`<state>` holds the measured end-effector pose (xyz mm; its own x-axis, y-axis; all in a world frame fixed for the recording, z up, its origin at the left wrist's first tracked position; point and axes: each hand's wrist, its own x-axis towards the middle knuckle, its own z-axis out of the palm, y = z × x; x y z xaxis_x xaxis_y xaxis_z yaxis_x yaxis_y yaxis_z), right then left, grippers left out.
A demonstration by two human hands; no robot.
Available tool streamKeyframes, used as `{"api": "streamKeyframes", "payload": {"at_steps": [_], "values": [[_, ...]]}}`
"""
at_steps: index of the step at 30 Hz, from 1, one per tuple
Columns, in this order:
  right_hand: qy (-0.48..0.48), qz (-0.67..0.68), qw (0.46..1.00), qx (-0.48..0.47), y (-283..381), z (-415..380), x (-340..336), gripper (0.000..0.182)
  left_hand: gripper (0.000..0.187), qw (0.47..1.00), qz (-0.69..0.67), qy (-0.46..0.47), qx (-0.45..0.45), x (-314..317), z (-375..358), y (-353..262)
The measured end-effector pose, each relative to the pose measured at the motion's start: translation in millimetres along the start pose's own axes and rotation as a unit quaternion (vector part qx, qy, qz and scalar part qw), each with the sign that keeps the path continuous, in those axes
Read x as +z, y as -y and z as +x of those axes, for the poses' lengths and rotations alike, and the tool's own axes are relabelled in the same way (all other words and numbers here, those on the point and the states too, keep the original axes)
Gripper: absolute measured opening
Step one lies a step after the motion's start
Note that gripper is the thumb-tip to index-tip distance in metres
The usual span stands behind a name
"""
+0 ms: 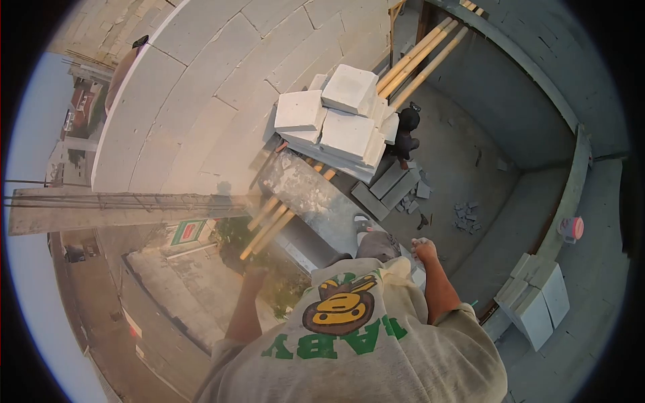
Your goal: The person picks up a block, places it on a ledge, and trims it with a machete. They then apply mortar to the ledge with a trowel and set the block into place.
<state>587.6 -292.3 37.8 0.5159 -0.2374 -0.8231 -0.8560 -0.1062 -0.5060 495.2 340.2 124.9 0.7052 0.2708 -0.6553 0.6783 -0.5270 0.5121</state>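
My right hand [423, 250] is in front of my right side with its fingers curled in. Whether anything lies inside them is hidden. My left hand [254, 277] hangs over the drop on the left, faint and hazy, and its fingers cannot be made out. Ahead of me, several pale lightweight concrete blocks [348, 133] are stacked at the far end of a dusty board [306, 185]. One of my feet [363, 225] stands near the board's close end. Neither hand touches the stack.
A block wall [222, 80] rises ahead. Bamboo poles [423, 57] pass beneath the stack; others [272, 228] stick out over the drop at left. Below right, another person [406, 131] is near blocks [386, 188] and rubble [465, 216]. A pink bucket [571, 229] and more blocks [537, 302] sit right.
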Motion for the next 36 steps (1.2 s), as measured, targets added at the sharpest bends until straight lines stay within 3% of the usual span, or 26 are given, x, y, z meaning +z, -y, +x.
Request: {"api": "streamKeyframes", "payload": {"at_steps": [1,2,4,6,8,12,14,15,16,18,19,20,21,22,23,24,25,26,27,28,29,30,32,36], "values": [[0.022,-0.069,0.997,-0.004,10,3,6,0.029,0.034,0.999,-0.039,-0.036,-0.006,-14,20,-2],[0.046,-0.14,0.989,-0.004,16,5,11,0.028,0.032,0.992,-0.074,-0.069,-0.07,-29,27,-25],[0.049,-0.178,0.983,0.011,32,16,12,0.026,0.033,0.971,-0.193,-0.136,-0.044,-35,21,-108],[0.041,-0.203,0.978,0.012,54,24,4,0.024,0.038,0.977,-0.174,-0.107,-0.056,-35,43,-123],[0.024,-0.071,0.996,0.043,84,22,-6,0.021,0.04,0.988,-0.126,-0.081,-0.03,-11,74,-111],[-0.061,0.028,0.998,0.004,118,10,-22,0.02,0.046,0.999,-0.006,-0.038,-0.033,12,143,-87],[-0.085,0.108,0.991,0.006,115,0,-24,0.023,0.056,0.997,0.005,0.052,-0.056,-1,180,-99],[-0.115,0.098,0.988,0.022,112,-13,-23,0.024,0.06,0.99,-0.025,0.073,-0.115,-16,183,-142],[-0.145,0.088,0.985,0.038,107,-27,-18,0.025,0.06,0.99,-0.02,0.084,-0.113,-19,209,-154],[-0.179,0.033,0.981,0.072,59,-45,-9,0.026,0.066,0.998,0.044,-0.026,-0.032,-33,268,-173],[-0.218,-0.034,0.973,0.071,5,-48,-4,0.028,0.077,0.999,0.004,0.028,-0.036,-33,333,-149],[-0.242,-0.056,0.951,0.186,55,-97,25,0.027,0.077,0.999,0.006,0.036,-0.033,-42,366,-169],[-0.239,-0.098,0.947,0.191,33,-116,41,0.023,0.081,0.998,0.05,0.022,-0.013,-45,400,-202],[-0.217,0.015,0.933,0.288,61,-142,67,0.022,0.086,0.996,0.088,0.009,0.001,-40,436,-229],[-0.197,-0.006,0.933,0.302,42,-158,85,0.021,0.091,0.999,0.032,0.013,0.019,-34,482,-239],[-0.204,-0.023,0.926,0.315,9,-171,98,0.021,0.09,0.997,0.068,0.004,0.026,-39,510,-281],[-0.123,-0.142,0.952,0.242,-30,-187,110,0.021,0.091,0.999,-0.006,0.008,0.045,-33,561,-280],[-0.03,-0.249,0.953,0.17,-47,-204,121,0.024,0.095,0.998,0.002,0.015,0.067,-47,569,-337],[-0.028,-0.25,0.948,0.194,-21,-210,135,0.024,0.101,0.998,-0.018,-0.015,0.053,-42,603,-351],[-0.062,-0.111,0.938,0.322,17,-206,154,0.024,0.106,0.995,-0.067,0.003,0.077,-25,680,-317],[-0.101,0.033,0.894,0.435,61,-195,172,0.025,0.106,0.995,-0.056,0.004,0.081,-26,684,-348],[-0.122,0.067,0.885,0.445,79,-189,184,0.021,0.105,0.995,-0.047,0.003,0.086,-30,683,-387],[-0.137,0.076,0.883,0.442,82,-182,198,0.019,0.1,0.992,-0.044,0.046,0.105,-15,757,-373],[-0.129,0.059,0.892,0.429,112,-164,225,0.022,0.091,0.978,-0.131,0.152,0.063,-1,782,-372]]}}
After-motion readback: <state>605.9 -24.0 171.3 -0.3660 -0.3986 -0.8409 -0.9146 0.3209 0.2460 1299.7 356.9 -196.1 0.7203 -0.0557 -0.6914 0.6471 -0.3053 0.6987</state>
